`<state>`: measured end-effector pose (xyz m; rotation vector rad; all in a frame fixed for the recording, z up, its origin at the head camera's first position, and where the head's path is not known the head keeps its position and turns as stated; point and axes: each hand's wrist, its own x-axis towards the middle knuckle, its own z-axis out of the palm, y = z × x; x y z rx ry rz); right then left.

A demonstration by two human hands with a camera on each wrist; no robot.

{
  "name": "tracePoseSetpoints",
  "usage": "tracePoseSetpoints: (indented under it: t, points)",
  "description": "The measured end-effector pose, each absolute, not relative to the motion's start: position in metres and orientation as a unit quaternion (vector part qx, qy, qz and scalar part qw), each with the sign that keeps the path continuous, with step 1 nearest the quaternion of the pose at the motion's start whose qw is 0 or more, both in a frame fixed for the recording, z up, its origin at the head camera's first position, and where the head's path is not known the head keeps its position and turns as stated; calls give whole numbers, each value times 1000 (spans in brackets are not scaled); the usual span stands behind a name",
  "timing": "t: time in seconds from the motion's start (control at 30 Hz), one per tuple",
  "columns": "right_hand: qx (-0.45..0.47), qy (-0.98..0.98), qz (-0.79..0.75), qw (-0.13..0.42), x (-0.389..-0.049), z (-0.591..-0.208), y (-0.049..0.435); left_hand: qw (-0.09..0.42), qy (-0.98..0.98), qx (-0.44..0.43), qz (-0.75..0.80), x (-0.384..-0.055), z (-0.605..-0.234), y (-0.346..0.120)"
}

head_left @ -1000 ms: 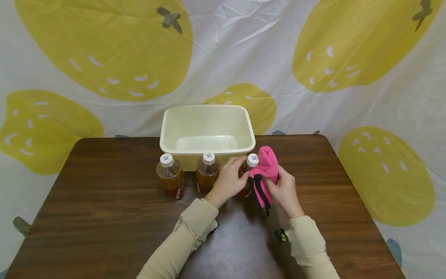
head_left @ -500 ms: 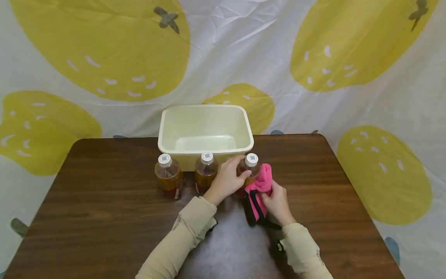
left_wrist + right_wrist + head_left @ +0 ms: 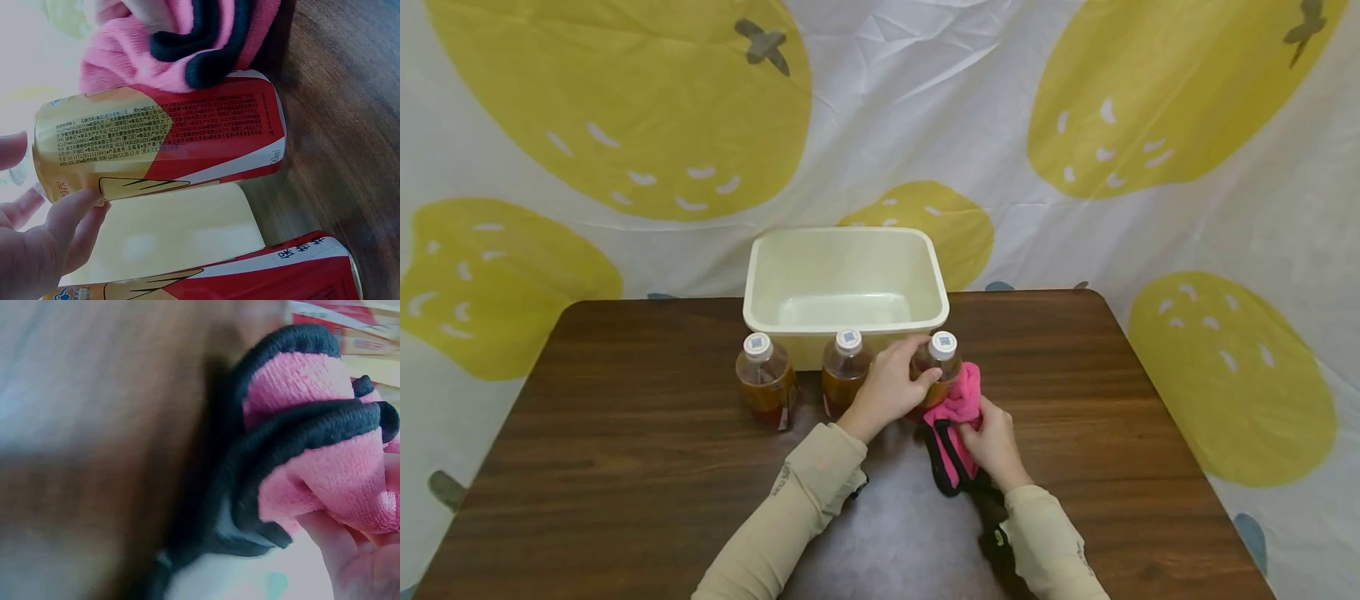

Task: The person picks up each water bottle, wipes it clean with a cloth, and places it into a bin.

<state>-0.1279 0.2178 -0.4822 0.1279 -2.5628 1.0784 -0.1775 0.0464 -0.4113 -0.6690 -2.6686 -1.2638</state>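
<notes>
The rightmost bottle (image 3: 946, 368), white-capped with a gold and red label, stands upright on the table. My left hand (image 3: 891, 387) holds it around its upper part from the left, thumb and fingers on either side. A pink cloth (image 3: 964, 397) with black edging is bunched in my right hand (image 3: 996, 442) and lies against the bottle's right side, low down. In the left wrist view the cloth (image 3: 131, 59) touches the label of the bottle (image 3: 156, 140). The right wrist view shows the folded cloth (image 3: 325, 469) pinched by my fingers.
Two similar bottles, a middle one (image 3: 844, 379) and a left one (image 3: 765, 383), stand in the same row. Close behind them is a cream plastic bin (image 3: 846, 327), with nothing in it. A patterned curtain (image 3: 925, 100) hangs behind the wooden table (image 3: 625, 467).
My right hand has moved the cloth down along the bottle's right side, from cap height toward the base. The left hand keeps its hold on the bottle, which stays in place.
</notes>
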Motion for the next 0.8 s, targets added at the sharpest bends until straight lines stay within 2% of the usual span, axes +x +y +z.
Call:
tracePoseSetpoints:
  t: [0.27,0.4,0.6,0.8]
  points:
    - [54,-892,389,224,-130,-430,215,53,-881,-219,-417,-179,-412,46]
    - [61,-893,383,227,-133,-413,213,43,-877,-219,-425,-179,-412,47]
    - [48,-898,380,215,-131,-411,211,32,-878,-220,-423,-179,-411,48]
    - [51,-893,385,226,-131,-419,209,48,-885,-220,-408,-179,-412,47]
